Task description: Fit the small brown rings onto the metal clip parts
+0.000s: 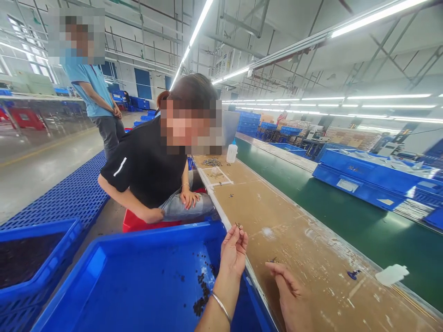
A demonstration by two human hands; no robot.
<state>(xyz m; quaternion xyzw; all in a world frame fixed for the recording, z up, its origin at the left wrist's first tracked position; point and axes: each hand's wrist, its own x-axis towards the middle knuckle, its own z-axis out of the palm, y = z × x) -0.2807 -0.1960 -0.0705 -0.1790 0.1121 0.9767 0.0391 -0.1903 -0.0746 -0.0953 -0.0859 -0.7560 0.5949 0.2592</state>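
My left hand point(234, 251) is raised over the edge of a brown worktable point(311, 258), fingertips pinched on a tiny dark metal part point(238, 226). A bracelet circles that wrist. My right hand point(289, 293) rests on the tabletop, its fingers pinching another small dark part point(273, 260). Under my left arm lies a large blue plastic bin point(145, 276) with several small dark parts scattered on its floor.
A person in a black shirt point(148, 161) sits beside the table on a red stool point(138, 223). Another person stands at the back left. A green conveyor belt point(346, 216) runs along the table. Blue crates point(363, 177) and a white bottle point(231, 152) are further off.
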